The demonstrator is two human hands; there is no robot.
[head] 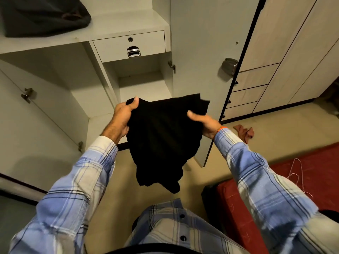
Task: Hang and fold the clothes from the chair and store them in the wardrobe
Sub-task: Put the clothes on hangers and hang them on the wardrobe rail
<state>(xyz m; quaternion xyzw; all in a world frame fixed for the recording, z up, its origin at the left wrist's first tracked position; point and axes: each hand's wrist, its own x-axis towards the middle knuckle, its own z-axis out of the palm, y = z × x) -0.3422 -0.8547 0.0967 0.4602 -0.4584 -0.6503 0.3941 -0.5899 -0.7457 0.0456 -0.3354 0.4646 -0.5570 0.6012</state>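
I hold the garment (165,132) before the wardrobe (102,74), my left hand (122,117) at its left edge, my right hand (203,123) at its right. The wardrobe's drawer (128,45) sits above the garment; the mattress (293,178) lies right of the wardrobe.

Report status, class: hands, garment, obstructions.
Left hand and right hand both grip black garment. Garment folded, held before open wardrobe. Nothing in the way.

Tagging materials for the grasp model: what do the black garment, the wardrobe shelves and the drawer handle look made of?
Black garment: soft matte fabric, possibly knit; it drapes limply from the left hand and right hand.
Wardrobe shelves: smooth off-white board, probably laminate; flat, even, square edges.
Drawer handle: polished metal, judging by its bright reflections.
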